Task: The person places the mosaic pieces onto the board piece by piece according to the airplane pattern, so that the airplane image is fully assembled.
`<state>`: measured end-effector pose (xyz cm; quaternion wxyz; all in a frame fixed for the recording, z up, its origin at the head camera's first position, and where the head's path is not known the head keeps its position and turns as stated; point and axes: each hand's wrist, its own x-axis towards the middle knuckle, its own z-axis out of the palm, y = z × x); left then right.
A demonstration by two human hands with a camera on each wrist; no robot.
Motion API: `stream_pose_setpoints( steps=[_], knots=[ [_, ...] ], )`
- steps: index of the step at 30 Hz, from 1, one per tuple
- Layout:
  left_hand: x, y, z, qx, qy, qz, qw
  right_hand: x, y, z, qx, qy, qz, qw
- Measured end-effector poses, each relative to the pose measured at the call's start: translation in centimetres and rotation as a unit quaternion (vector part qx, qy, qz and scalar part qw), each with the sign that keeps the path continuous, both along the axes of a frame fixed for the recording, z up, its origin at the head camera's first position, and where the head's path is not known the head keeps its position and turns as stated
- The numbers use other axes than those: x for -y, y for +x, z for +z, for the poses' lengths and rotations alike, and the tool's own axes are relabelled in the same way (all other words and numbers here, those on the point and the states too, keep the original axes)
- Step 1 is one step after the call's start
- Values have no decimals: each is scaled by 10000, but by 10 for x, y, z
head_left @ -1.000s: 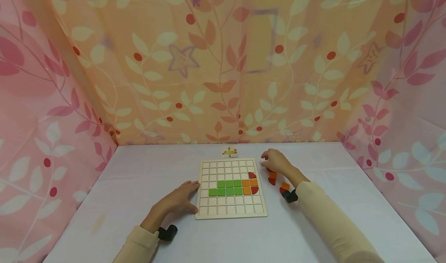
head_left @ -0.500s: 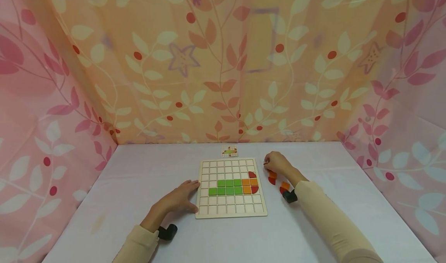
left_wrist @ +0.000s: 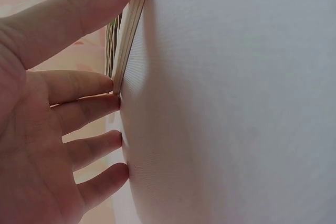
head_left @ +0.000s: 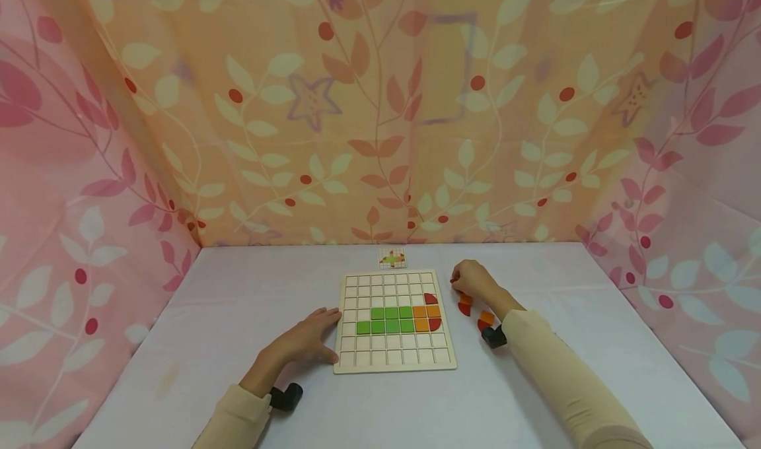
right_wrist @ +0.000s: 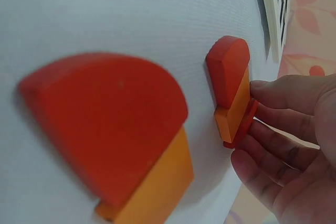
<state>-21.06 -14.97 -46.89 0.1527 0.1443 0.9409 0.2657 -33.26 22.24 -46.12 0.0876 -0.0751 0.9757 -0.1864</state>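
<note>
A pale wooden grid board [head_left: 362,355] lies on the white table, with green and orange squares and red quarter-round tiles set in its cells. My left hand [head_left: 308,337] rests along its left edge. In the left wrist view, the thumb and extended fingers [left_wrist: 84,150] touch the board's side. Right of the board, my right hand [head_left: 473,277] pinches a red tile [right_wrist: 248,124] at its fingertips; the tile is partly covered. Right beside it lie an orange square [right_wrist: 234,107] and a red quarter-round tile [right_wrist: 229,66].
Closer to the right wrist lies another pair, a red quarter-round tile [right_wrist: 110,124] and an orange square [right_wrist: 163,182]. A small pattern card [head_left: 392,258] lies behind the board. Floral cloth [head_left: 380,119] hangs around the table.
My right hand has drawn in its extended fingers and closed them on the red tile, staying near the same spot. The left hand and the board have kept still.
</note>
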Motion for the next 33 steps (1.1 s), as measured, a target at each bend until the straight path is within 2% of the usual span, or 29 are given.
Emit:
stream_pose_setpoints(
  steps=[9,23,29,33],
  knots=[
    [2,-2,-3,-143,-7,-87,9999,2,3,3,12,48,-40,10000],
    [1,0,-1,-69,4,-29,10000,0,4,6,56,-83,-26,9999],
    [0,-1,-1,-110,-52,-37,9999,-2,3,8,-112,-83,83,9999],
    [0,0,-1,-98,-33,-20,9999,-2,3,11,-72,-63,67,9999]
  ],
)
